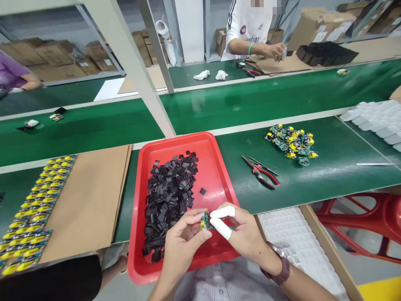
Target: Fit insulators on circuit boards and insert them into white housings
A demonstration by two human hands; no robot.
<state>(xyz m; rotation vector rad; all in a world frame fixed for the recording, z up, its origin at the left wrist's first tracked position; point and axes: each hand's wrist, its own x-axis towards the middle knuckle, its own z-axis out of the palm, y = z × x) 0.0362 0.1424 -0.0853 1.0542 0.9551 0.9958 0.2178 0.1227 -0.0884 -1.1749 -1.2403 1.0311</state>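
At six o'clock, over the red tray [213,169], we find one small circuit board [206,220] pinched by the fingertips of both the left hand [183,240] and the right hand [244,230]. Toward one o'clock, we note lettering, only partly legible, on a co-worker's white shirt [250,27]. At two o'clock, a carton [313,28] bears white labels [320,36] we cannot read.

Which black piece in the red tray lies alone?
The single black piece right of the pile, on a bare part of the red tray; the others lie heaped.
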